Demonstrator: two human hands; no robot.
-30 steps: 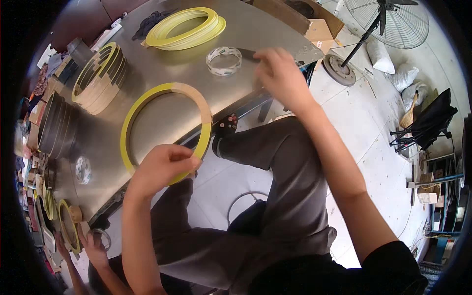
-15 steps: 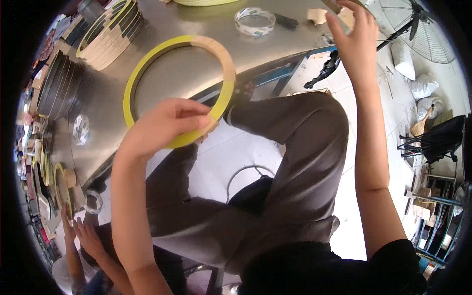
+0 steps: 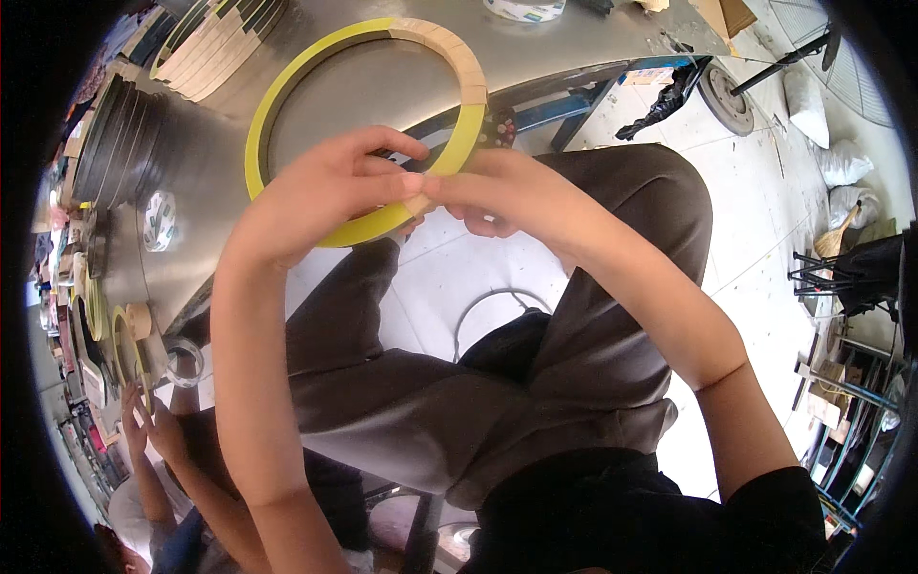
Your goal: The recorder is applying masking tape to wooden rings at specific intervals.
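Note:
A flat yellow ring (image 3: 467, 132) is tilted up at the table's front edge, above my lap. Several tan pieces (image 3: 448, 50) cover its far right part, and a smaller tan piece (image 3: 419, 204) shows at its near right rim. My left hand (image 3: 325, 187) is closed on the near side, thumb on top and fingertips partly showing underneath. From the right, my right hand (image 3: 502, 191) meets it at the small tan piece. Its thumb presses the rim beside my left thumb; the other fingers are curled, and whether they hold anything more is hidden.
On the metal table (image 3: 206, 153) stand a stack of dark rings (image 3: 120, 143), a stack of tan-and-yellow rings (image 3: 220, 57) and tape rolls (image 3: 161, 222). Black plastic (image 3: 665, 105) hangs off the right end, near a fan base (image 3: 727, 98). A co-worker's hands (image 3: 153, 421) hold another ring at lower left.
My right hand has come back from the table's far right corner to the ring's near right rim. My left hand keeps its hold on the ring. The whole view has shifted slightly.

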